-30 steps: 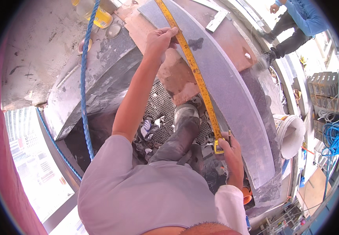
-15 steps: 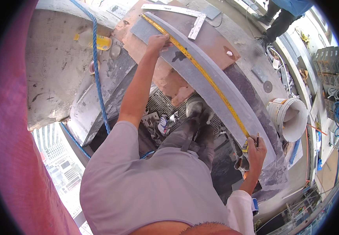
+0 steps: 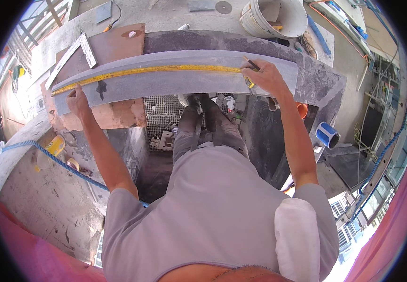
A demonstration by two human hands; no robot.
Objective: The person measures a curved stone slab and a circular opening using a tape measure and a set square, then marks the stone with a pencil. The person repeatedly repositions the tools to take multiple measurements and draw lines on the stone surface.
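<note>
A long grey stone slab [image 3: 165, 83] lies crosswise in front of me, with the yellow blade of a tape measure [image 3: 165, 68] stretched along it. Near the slab's left end, my left hand [image 3: 78, 102] is curled with its fingertips pressed at the blade's near edge. My right hand [image 3: 267, 77] grips the tape's case toward the right end, the case partly hidden under the fingers. A dark pencil [image 3: 250, 63] sticks out from between the same fingers. Left of the middle, a dark patch [image 3: 101, 89] marks the slab.
A white metal square [image 3: 88, 50] rests on a brown board [image 3: 123, 47] beyond the slab. At the far right lies a tipped white bucket [image 3: 252, 21]. A blue-and-white roll [image 3: 327, 135] sits to the right. Blue rope [image 3: 62, 162] and a yellow bottle [image 3: 55, 145] are on the left.
The view has turned, so the slab and tape now run across the picture instead of slanting down to the right. Both hands still hold the tape near the slab's ends.
</note>
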